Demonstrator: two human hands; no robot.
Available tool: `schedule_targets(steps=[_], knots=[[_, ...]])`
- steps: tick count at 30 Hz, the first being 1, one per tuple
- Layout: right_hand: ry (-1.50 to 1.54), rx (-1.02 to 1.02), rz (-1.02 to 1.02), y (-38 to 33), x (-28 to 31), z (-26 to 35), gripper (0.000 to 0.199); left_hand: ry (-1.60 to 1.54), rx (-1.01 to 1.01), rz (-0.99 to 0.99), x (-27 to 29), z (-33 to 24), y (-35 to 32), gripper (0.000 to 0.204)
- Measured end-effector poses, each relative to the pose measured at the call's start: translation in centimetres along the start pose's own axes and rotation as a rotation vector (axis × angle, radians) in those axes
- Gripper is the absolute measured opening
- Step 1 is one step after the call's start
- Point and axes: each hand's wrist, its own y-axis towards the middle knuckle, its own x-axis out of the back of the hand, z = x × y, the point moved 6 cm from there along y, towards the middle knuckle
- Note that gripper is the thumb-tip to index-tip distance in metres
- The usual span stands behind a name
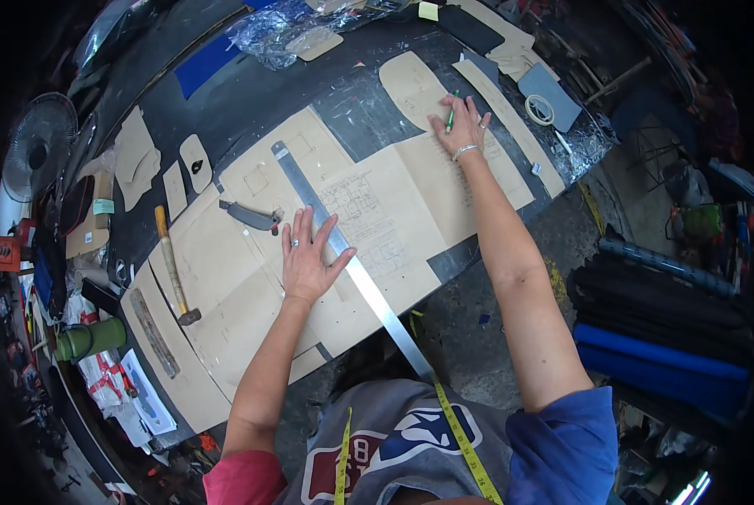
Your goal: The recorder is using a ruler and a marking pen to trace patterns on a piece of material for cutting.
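Note:
My left hand [308,259] lies flat with its fingers spread, partly on the long metal ruler [373,295] and partly on the brown paper [402,269] beneath. The ruler slants across the paper and its near end sticks out past the table edge. Farther off to the right, my right hand [465,128] holds a green pencil [451,116] between its fingers. That hand rests at the lower edge of a round-ended brown paper pattern [411,84]. Handwriting and sketched shapes cover parts of the brown paper. A grey utility knife [251,216] lies left of the ruler.
A hammer [173,265] and a worn strip [154,332] lie at left. A long paper strip [512,126] and a tape roll [539,109] are at right. Clear plastic [280,34] lies at the back. Rolled dark and blue material [659,353] is stacked off the table, right.

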Motion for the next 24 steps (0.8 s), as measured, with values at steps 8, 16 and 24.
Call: schedule_targets(steps=[8, 16, 24], knots=[[-0.002, -0.068, 0.003, -0.2, 0.7, 1.0, 0.093, -0.005, 0.009, 0.007, 0.1, 0.1, 0.0, 0.077], [-0.078, -0.066, 0.040, -0.3, 0.8, 1.5, 0.123, -0.016, 0.004, -0.005, 0.2, 0.0, 0.0, 0.076], [-0.106, -0.062, 0.027, -0.1, 0.4, 1.1, 0.116, -0.004, 0.003, 0.001, 0.2, -0.1, 0.0, 0.077]])
